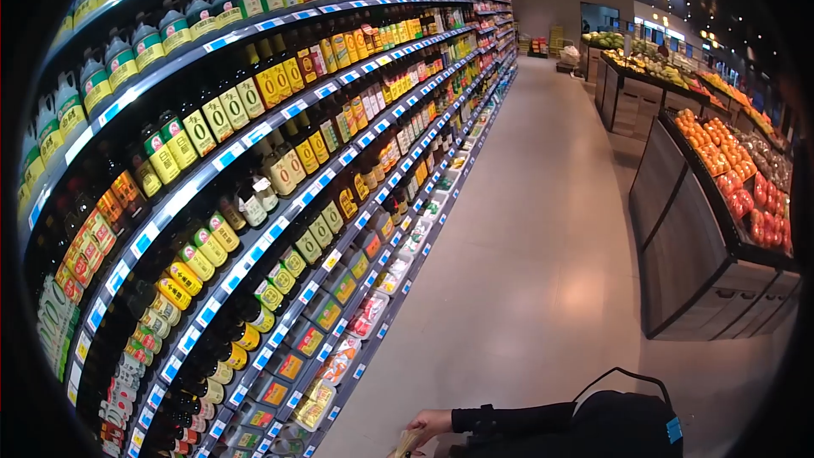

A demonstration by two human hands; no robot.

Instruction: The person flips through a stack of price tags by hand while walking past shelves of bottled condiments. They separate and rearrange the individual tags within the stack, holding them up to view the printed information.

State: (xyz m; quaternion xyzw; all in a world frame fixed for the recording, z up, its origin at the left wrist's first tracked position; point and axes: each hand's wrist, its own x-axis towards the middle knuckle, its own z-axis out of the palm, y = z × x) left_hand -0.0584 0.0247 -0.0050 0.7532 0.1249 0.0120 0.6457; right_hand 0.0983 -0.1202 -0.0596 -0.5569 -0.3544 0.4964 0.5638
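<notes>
At the bottom edge of the head view, my right hand (431, 425) comes in from the right in a black sleeve (517, 418). Its fingers are closed on a small pale yellowish thing (409, 440), cut off by the frame edge; I cannot tell its kind. Packaged goods (315, 405) on the lowest shelf are closest to this hand, up and to its left. Behind the forearm is a rounded black shape (629, 426) with a thin black loop (623, 372) and a small blue tag (674, 430). My left hand is out of view.
Long curved-looking shelves (254, 131) of bottles and jars fill the left side, with price labels along their edges. A grey-floored aisle (517, 271) runs ahead. On the right stands a wooden produce stand (687, 263) with oranges (712, 148) and red packed fruit (767, 212).
</notes>
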